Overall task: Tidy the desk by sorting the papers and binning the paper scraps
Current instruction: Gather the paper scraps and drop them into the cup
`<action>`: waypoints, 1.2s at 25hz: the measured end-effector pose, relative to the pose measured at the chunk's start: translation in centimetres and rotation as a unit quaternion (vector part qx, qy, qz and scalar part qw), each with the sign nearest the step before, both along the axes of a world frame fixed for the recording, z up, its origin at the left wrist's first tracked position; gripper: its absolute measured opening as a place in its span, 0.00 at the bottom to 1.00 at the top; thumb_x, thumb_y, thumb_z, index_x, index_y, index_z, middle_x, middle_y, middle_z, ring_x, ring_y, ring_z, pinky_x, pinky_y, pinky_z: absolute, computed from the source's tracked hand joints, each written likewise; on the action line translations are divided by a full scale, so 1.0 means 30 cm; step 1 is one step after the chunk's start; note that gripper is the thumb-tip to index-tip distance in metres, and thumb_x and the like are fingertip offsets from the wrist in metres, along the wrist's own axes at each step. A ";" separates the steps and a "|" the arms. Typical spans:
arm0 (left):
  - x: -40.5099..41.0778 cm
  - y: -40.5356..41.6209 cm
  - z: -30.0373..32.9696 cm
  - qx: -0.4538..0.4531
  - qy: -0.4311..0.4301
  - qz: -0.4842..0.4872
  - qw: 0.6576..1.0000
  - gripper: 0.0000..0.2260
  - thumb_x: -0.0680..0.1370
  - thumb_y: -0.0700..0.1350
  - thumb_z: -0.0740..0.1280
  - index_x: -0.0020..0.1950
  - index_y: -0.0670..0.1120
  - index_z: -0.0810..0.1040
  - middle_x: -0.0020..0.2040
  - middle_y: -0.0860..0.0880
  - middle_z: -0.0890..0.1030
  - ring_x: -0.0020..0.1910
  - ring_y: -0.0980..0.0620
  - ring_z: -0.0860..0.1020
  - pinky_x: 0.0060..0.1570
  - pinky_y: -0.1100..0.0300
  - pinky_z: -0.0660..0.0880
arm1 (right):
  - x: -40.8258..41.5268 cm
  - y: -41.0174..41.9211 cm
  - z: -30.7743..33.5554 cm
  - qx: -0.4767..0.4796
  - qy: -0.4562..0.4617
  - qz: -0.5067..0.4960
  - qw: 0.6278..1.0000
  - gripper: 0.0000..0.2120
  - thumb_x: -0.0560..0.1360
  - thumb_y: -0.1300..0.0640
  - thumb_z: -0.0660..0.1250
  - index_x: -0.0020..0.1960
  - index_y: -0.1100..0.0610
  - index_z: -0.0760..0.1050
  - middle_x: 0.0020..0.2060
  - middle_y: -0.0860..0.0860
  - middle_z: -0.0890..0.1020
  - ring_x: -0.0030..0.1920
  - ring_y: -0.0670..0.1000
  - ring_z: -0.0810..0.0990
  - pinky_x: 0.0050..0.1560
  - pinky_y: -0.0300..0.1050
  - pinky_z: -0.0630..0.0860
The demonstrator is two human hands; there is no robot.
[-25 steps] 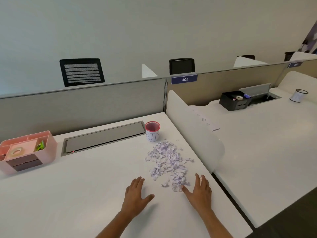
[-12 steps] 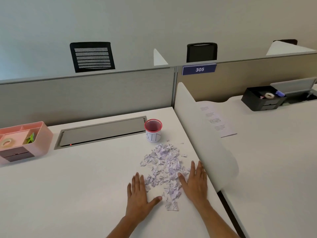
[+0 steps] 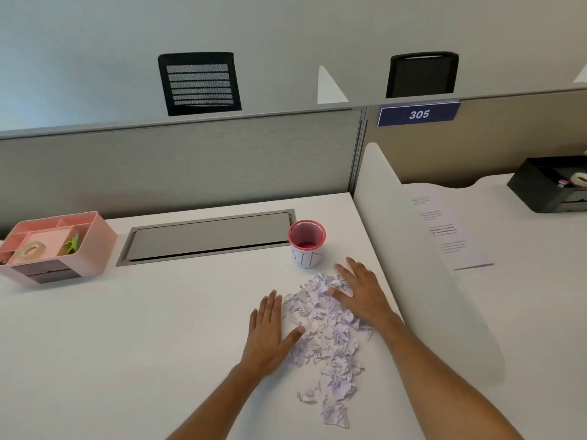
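A pile of pale purple paper scraps (image 3: 324,338) lies on the white desk (image 3: 143,328), trailing toward me. My left hand (image 3: 270,328) lies flat on the desk at the pile's left edge, thumb touching the scraps. My right hand (image 3: 362,293) rests flat, fingers straight, on the pile's far right part. Just beyond the scraps stands a small red-rimmed mesh cup (image 3: 306,242) labelled BIN. A printed sheet of paper (image 3: 451,227) lies on the neighbouring desk, beyond the white divider (image 3: 413,265).
A pink desk organiser (image 3: 57,246) with a tape roll sits at the far left. A grey cable hatch (image 3: 206,236) is set into the desk's back. A black organiser (image 3: 552,185) stands on the right-hand desk. Grey partitions close the back.
Both hands have slid forward along the pile. The right hand now reaches its far end near the cup. The scraps are pushed into a narrower heap.
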State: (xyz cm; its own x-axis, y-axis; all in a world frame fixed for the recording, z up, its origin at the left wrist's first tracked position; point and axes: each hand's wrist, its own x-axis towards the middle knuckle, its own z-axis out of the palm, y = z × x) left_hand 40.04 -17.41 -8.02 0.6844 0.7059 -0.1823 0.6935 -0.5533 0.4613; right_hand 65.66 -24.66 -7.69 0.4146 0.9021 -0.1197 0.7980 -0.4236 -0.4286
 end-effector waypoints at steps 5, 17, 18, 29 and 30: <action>0.066 0.086 0.015 -0.025 -0.034 -0.005 0.999 0.36 0.76 0.69 0.45 0.80 0.53 0.44 0.80 0.56 0.41 0.78 0.54 0.40 0.76 0.51 0.40 | -0.103 0.072 -0.006 0.005 -0.020 0.085 0.996 0.34 0.77 0.33 0.55 0.77 0.48 0.57 0.78 0.49 0.56 0.78 0.52 0.50 0.77 0.53 0.47; -0.141 0.017 -0.021 -0.037 -0.066 0.007 0.997 0.38 0.74 0.74 0.45 0.79 0.57 0.48 0.79 0.59 0.44 0.78 0.57 0.39 0.76 0.52 0.39 | -0.240 -0.249 0.010 0.038 -0.028 -0.088 0.995 0.35 0.78 0.34 0.49 0.78 0.53 0.56 0.77 0.54 0.58 0.77 0.56 0.55 0.76 0.55 0.52; -0.153 0.001 -0.022 -0.026 -0.059 0.002 0.998 0.39 0.73 0.75 0.45 0.79 0.56 0.46 0.79 0.59 0.42 0.78 0.58 0.37 0.76 0.53 0.37 | -0.248 -0.285 -0.001 0.022 -0.040 -0.114 0.992 0.36 0.78 0.33 0.48 0.78 0.54 0.55 0.78 0.56 0.57 0.77 0.58 0.54 0.76 0.55 0.51; -0.271 -0.104 -0.002 -0.007 -0.062 -0.023 0.998 0.52 0.67 0.77 0.58 0.79 0.50 0.42 0.80 0.52 0.39 0.78 0.55 0.37 0.76 0.53 0.42 | -0.516 -0.103 0.026 0.056 0.090 0.020 0.994 0.37 0.78 0.34 0.48 0.79 0.53 0.45 0.79 0.51 0.48 0.78 0.53 0.50 0.77 0.51 0.52; -0.286 -0.113 -0.006 -0.005 -0.068 -0.022 0.997 0.52 0.67 0.77 0.59 0.79 0.50 0.42 0.80 0.52 0.40 0.78 0.56 0.38 0.76 0.53 0.43 | -0.506 -0.139 0.038 0.073 0.099 0.011 0.992 0.38 0.77 0.32 0.48 0.79 0.53 0.45 0.79 0.50 0.49 0.78 0.53 0.50 0.77 0.51 0.53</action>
State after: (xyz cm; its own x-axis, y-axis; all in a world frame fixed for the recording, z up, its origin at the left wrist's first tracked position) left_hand 31.45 -20.79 -8.21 0.7334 0.6734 -0.0927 0.5996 -0.5767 0.5548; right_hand 50.47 -28.83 -6.55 0.3762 0.9243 -0.0648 0.6998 -0.3293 -0.6339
